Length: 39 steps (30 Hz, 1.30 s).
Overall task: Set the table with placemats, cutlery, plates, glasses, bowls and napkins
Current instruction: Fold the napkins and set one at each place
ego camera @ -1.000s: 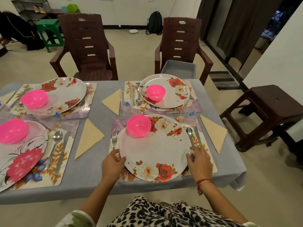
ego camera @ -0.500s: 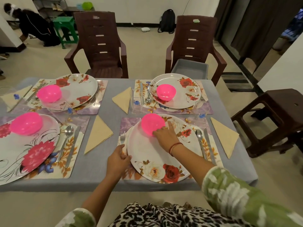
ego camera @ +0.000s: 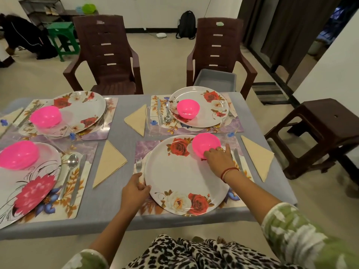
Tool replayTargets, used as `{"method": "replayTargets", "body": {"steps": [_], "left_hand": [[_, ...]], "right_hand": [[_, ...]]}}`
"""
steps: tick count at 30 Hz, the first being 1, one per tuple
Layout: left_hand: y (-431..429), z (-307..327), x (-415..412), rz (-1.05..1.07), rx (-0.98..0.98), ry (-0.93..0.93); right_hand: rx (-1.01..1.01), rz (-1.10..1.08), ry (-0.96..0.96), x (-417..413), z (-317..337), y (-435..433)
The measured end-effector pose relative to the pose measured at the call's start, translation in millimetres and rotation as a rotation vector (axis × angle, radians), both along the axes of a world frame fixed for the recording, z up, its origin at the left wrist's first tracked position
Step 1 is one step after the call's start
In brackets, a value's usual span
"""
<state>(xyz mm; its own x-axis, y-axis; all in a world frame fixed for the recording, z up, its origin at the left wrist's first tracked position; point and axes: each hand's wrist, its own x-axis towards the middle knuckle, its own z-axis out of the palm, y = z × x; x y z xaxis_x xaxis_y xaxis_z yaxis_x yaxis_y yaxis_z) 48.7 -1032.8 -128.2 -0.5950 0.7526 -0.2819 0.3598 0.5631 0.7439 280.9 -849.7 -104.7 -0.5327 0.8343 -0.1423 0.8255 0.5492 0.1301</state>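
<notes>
Item 1, plate (ego camera: 180, 171): white, rose-patterned, lying on a floral placemat (ego camera: 147, 148) at the near right setting of the grey table (ego camera: 120, 113).

Item 2, pink bowl (ego camera: 204, 143): upright on the plate's far right part.

Item 3, right hand (ego camera: 219, 158): back upward, fingers bent against the bowl's near side. They appear to grip its rim, though the thumb is hidden.

Item 4, left hand (ego camera: 135, 191): curled around the plate's near left rim, thumb on top, pinching the edge.

Item 5, cutlery: fork (ego camera: 138, 165) just left of the plate, its handle under the left hand; knife (ego camera: 238, 158) just right of the plate, beside the right hand.

Item 6, napkins: folded beige triangles, right napkin (ego camera: 258, 156) beyond the placemat's right edge, left napkin (ego camera: 108, 164) between the two near settings.

Item 7, three further settings, each a plate bearing a pink bowl: far right bowl (ego camera: 188, 111), far left bowl (ego camera: 45, 116), near left bowl (ego camera: 18, 155).

Item 8, two brown chairs (ego camera: 105, 55) at the far side; brown stool (ego camera: 320, 129) to the right.
</notes>
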Motion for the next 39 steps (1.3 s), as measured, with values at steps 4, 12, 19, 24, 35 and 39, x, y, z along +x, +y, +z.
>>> {"method": "replayTargets", "body": {"steps": [4, 12, 19, 24, 35, 39], "left_hand": [[0.9, 0.4, -1.4, 0.026, -0.020, -0.009], [1.2, 1.9, 0.2, 0.015, -0.035, -0.003], [-1.2, -0.6, -1.4, 0.031, -0.032, 0.009], [-4.2, -0.7, -1.6, 0.040, -0.008, 0.040], [1.1, 2.7, -3.9, 0.039, 0.011, 0.023], [1.3, 0.6, -5.9, 0.040, 0.014, 0.023]], "right_hand": [[-0.007, 0.009, 0.064, -2.6, -2.7, -6.1], [-0.076, 0.005, 0.079, -2.4, -1.8, -7.7], [0.142, -0.100, 0.550, 14.4, -8.9, -30.0], [0.053, -0.617, 0.906, 74.3, -30.5, -51.0], [-0.032, -0.655, 0.701, 105.6, -51.9, -44.8], [-0.049, -0.637, 0.695, 107.3, -51.0, -46.5]]}}
